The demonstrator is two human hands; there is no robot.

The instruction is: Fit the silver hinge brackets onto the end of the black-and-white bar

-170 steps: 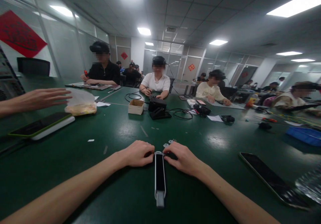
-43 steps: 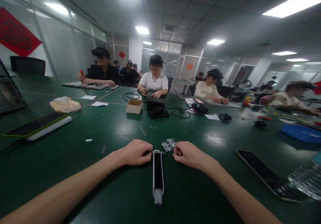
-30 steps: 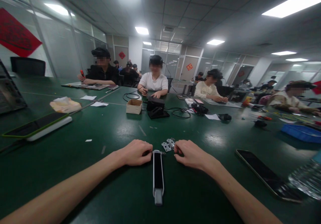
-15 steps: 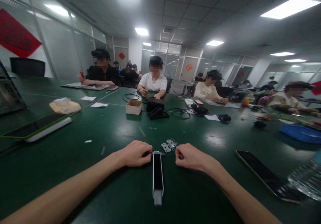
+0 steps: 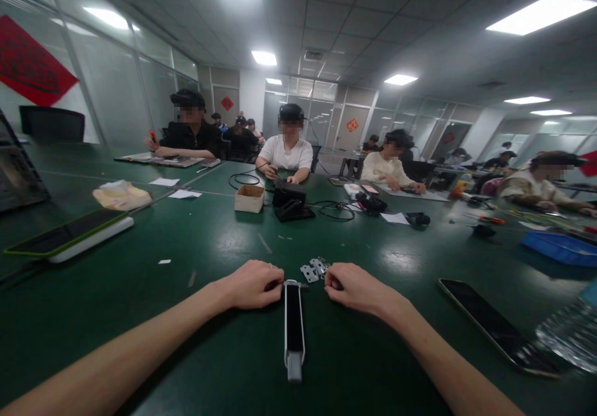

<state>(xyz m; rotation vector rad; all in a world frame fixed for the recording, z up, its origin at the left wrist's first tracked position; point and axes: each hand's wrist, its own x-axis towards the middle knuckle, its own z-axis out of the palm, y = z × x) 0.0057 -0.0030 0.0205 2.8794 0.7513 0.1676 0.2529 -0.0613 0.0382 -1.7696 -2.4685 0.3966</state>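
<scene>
1. Head view, lower centre of the frame: a slim device with a pale frame and black face [image 5: 293,323] lies lengthwise on the green worktop [image 5: 209,366], with a thin metal rod [image 5: 305,286] jutting from the right of its upper end.
2. Head view, left of that upper end: the left hand [image 5: 254,284] has its fingers curled in narrow against the device's corner; whether they grip anything cannot be told.
3. Head view, right of centre: the right hand [image 5: 354,288] rests with fingers bent close together, apart from the device; their contents are hidden. Flat metal pieces [image 5: 310,273] lie just beside them, between the hands and slightly higher in the frame.
4. Head view, lower right: a dark phone [image 5: 497,326] lies near a clear bottle [image 5: 571,335].
5. Head view, middle: a small open box [image 5: 249,199] stands near a seated person in white [image 5: 286,153].
</scene>
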